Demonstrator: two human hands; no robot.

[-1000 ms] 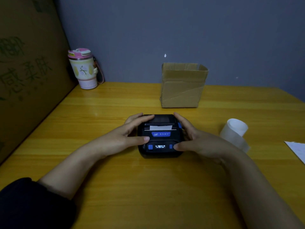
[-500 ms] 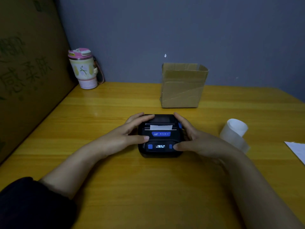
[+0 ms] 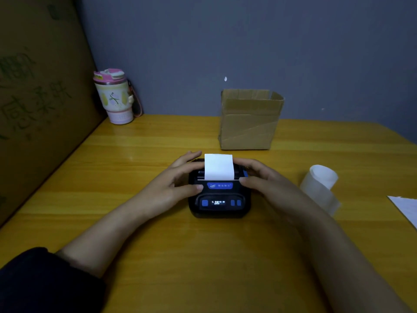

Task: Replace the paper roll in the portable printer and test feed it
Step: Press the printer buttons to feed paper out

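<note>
Dim, soft focus, wide-angle edge warp

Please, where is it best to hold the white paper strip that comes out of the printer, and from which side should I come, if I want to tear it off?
Pinch the strip's free top edge, coming from above. It stands upright out of the printer slot, its foot at the serrated bar, so that edge is probably easiest. Both hands flank the printer; the right is nearest.

A plain home or small office desk corner: a yellow wooden tabletop [image 3: 158,136] against a bare grey wall [image 3: 248,41], with a pink-lidded patterned tumbler [image 3: 114,97] far left and an open brown cardboard box [image 3: 249,123] farther back.
</note>
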